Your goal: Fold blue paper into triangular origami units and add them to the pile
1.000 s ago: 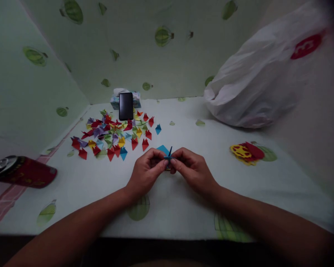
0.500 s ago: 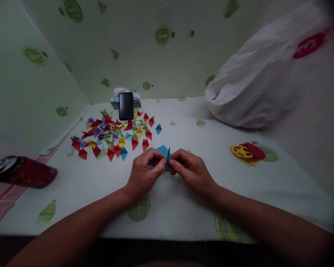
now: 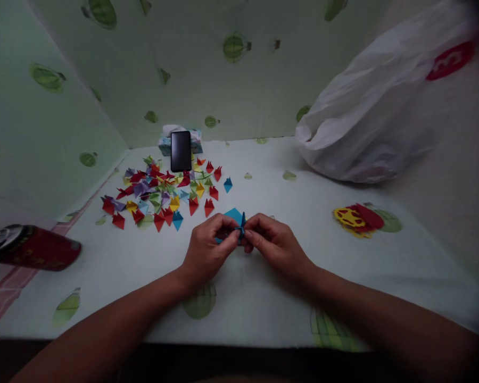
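paper (image 3: 242, 229), blue and folded small, is pinched from both sides near the middle of the table (image 3: 263, 314). the left hand (image 3: 212, 244) has thumb and forefinger clamped on one side; the right hand (image 3: 275, 242) does the same opposite, thumb tips almost meeting. the other fingers curl in behind, and i can't make out whether they bear on it too. a narrow point rises between the hands.

from my distant seat, i judge the step to be working a crease in this little fold. to do it well, i would let the left pinch anchor the body while the right thumb runs along the edge, pressing lightly, since something this small probably skews if squeezed hard. lining up edges before pressing looks wise, and so does parting the thumbs slightly, because they cover much of the fold from my view.

just beyond the fingers a blue sheet (image 3: 233, 214) lies partly hidden by the left hand; i would avoid dragging it. past it, to the left, folded pieces (image 3: 165, 198) spread in many colours towards the phone (image 3: 181, 151) and the tissue box (image 3: 197, 141). farther out are the cutouts (image 3: 353, 219) on the right, the can (image 3: 43, 247) at far left, and the bag (image 3: 363, 122) at the back right.
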The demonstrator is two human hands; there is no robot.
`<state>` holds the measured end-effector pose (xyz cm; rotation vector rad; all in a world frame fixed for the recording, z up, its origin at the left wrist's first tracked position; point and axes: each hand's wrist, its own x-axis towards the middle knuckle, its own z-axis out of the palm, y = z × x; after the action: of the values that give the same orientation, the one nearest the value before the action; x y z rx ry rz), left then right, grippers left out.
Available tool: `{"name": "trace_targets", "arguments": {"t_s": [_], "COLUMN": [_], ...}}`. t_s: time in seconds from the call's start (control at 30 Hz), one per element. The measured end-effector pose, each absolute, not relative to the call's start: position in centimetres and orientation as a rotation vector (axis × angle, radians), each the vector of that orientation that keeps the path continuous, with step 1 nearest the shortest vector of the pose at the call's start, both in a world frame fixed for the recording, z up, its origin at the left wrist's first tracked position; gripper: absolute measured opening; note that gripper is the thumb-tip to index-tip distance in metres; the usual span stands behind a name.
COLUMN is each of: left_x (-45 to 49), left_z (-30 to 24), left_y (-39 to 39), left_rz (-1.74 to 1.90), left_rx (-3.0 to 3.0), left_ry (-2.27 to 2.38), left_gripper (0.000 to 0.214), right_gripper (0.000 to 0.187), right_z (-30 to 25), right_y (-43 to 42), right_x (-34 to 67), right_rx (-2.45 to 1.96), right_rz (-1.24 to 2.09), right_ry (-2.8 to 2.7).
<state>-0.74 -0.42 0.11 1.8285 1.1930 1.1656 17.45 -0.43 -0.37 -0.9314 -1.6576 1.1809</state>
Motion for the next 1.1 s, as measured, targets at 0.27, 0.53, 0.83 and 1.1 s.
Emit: {"name": "trace_targets", "arguments": {"t_s": [0.27,0.53,0.83,1.1], "left_x": [-1.1,-1.1,-1.1,-0.5], "left_z": [0.2,0.6,0.9,-0.3], "left_y": [-0.2,-0.2,0.1,-0.2], "left_rz": [1.225,1.183,1.032,1.082], "left_rx": [2.086,2.056,1.570,1.443], "left_ry": [1.060,1.054,1.002,0.913], "left_gripper": [0.009,0.010,0.010,0.016], "right_gripper": [0.015,0.020,0.020,0.027], "right_z": [-0.3,-0.3,0.3,-0.9], "right_y": [-0.5,-0.6,0.0,0.1], "right_x": [17.3,17.4,17.7,17.1], "right_rx": [-1.005,-1.019,-1.002,-0.918], "right_rz": [1.152,1.163,1.277,1.470], "right_ry": [-1.627,-1.633,-1.598,-1.153]}}
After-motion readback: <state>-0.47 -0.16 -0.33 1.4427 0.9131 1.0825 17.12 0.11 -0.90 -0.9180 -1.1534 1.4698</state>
